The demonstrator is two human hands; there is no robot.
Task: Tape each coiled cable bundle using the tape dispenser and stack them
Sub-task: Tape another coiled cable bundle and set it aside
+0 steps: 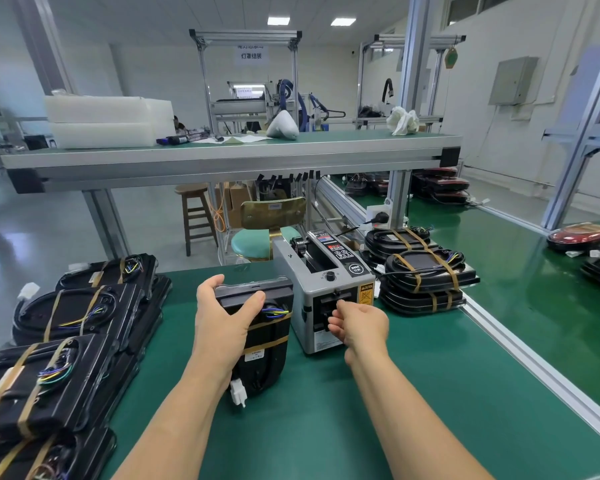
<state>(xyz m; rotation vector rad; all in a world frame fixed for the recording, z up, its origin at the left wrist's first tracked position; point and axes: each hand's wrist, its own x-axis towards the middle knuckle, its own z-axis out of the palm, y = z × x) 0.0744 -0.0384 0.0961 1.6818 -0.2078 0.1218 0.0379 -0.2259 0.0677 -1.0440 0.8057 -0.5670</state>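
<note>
The left grip is closed around the top end of a bundle, thumb on its near face and fingers over the far edge. It holds the bundle on end, just left of the dispenser, probably so that a strip has only a short way to travel. Two brown bands already cross the bundle, and a white plug hangs from its lower end above the desk.

The right grip is at the dispenser's front outlet with its fingers curled in a pinch. The hand hides the slot, so I cannot tell whether a strip is between them.

The layout looks like a left-to-right flow. Banded bundles lie in piles on the left, and a neater stack sits just right of the dispenser. That stack is likely where this bundle goes once it is taped. The dispenser stands between them, its outlet facing the person and within easy reach.
</note>
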